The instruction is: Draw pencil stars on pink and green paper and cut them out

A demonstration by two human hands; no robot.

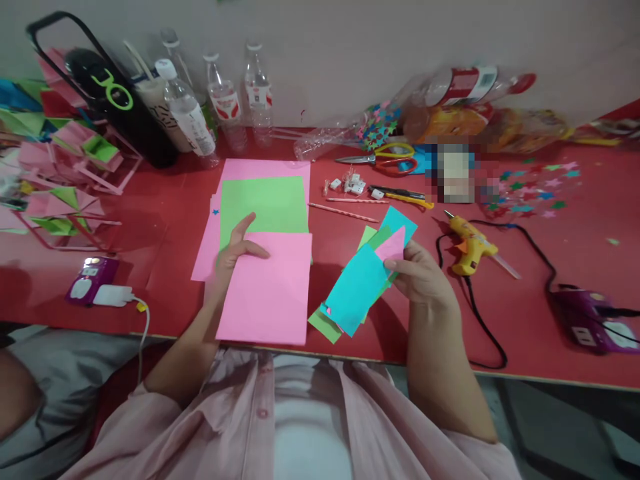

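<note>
My left hand grips the left edge of a pink paper sheet, its thumb and fingers closed over the top corner. Beneath and behind that sheet lie a green paper sheet and a larger pink one, flat on the table. My right hand pinches a bundle of cut paper pieces. Blue shows on top, a pink corner sits near my thumb, and green strips stick out below. Some of the bundle is hidden behind my fingers.
Scissors, a utility knife and patterned sticks lie beyond the papers. To the right is a yellow glue gun with a looping cord. Bottles and a black flask stand along the wall.
</note>
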